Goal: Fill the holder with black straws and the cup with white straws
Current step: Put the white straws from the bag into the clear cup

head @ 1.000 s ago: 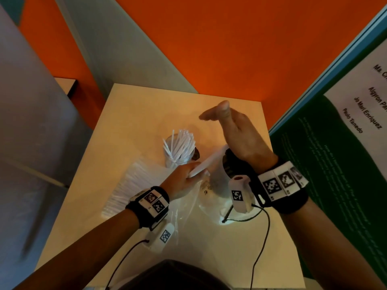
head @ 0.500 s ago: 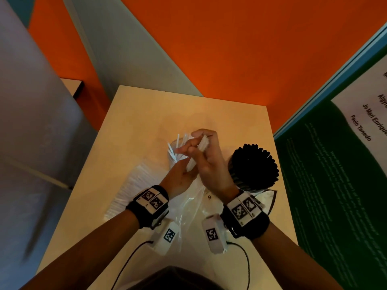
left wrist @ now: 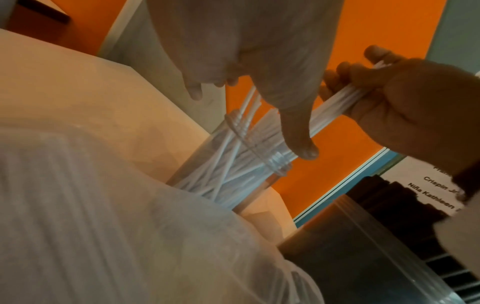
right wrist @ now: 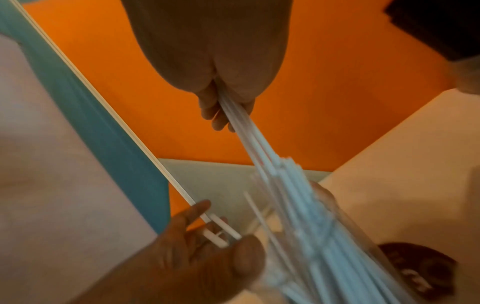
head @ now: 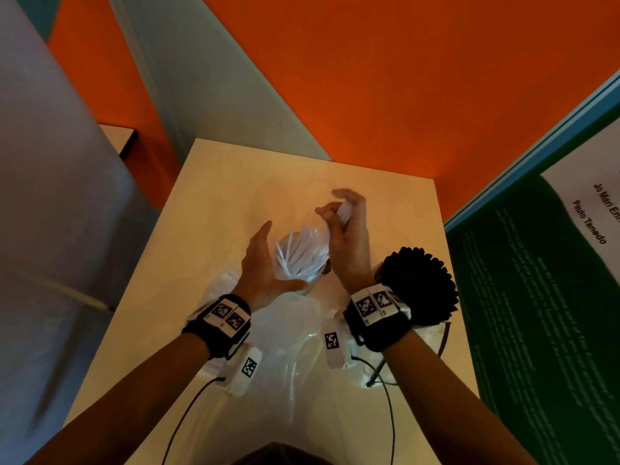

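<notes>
A clear cup point(head: 303, 255) holding several white straws stands mid-table. My right hand point(head: 339, 213) grips a bundle of white straws point(head: 345, 209) above the cup's far right rim, their lower ends reaching down into the cup point(right wrist: 314, 224). In the right wrist view the bundle point(right wrist: 249, 135) runs from my curled fingers point(right wrist: 218, 115) towards the cup. My left hand point(head: 268, 260) is open beside the cup's left side, fingers straight. Its thumb point(left wrist: 298, 142) touches the cup's rim point(left wrist: 275, 160). The holder, packed with black straws point(head: 419, 286), stands right of my right wrist.
A clear plastic bag point(head: 295, 347) lies crumpled on the table point(head: 214, 203) in front of the cup, with more white straws point(head: 226, 283) under my left wrist. Orange walls close in behind, and a green poster board point(head: 536, 313) runs along the right edge.
The left hand held the bundle, passed it to the right hand over the cup, then let go and opened beside the cup. The right hand now holds the bundle alone.
</notes>
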Action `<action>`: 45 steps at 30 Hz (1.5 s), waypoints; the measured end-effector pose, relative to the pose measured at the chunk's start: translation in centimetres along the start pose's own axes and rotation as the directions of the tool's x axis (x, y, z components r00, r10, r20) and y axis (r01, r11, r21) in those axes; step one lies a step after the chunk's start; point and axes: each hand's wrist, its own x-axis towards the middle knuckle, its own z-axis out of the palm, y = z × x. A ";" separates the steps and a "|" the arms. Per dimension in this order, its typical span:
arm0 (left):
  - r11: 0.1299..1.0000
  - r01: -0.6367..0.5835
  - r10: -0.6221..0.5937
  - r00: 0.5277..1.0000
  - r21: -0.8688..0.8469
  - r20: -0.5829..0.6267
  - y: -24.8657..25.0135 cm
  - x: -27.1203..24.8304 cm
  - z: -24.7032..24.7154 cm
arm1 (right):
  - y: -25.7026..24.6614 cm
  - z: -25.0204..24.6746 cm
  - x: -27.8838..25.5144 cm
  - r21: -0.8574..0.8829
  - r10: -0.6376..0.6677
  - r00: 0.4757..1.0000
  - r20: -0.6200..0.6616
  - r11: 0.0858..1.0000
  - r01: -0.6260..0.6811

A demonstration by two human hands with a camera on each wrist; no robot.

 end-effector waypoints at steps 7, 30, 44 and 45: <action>0.978 0.118 -0.080 0.973 -0.171 0.214 -1.7 1.3 1.2 | 6.3 -0.7 -2.4 -0.308 0.090 0.988 0.129 0.950 -0.047; 0.974 0.077 -0.041 0.985 -0.212 0.167 -1.7 1.3 1.7 | 6.9 3.0 0.3 -0.263 0.017 0.998 0.063 0.965 0.000; 0.975 0.042 -0.004 0.985 -0.217 0.175 -2.2 1.6 1.9 | 8.0 3.6 1.3 -0.399 -0.056 0.967 0.247 0.904 0.154; 0.979 0.055 -0.018 0.983 -0.197 0.182 -2.3 1.6 1.9 | 8.1 3.5 1.5 -0.386 -0.072 0.971 0.229 0.909 0.159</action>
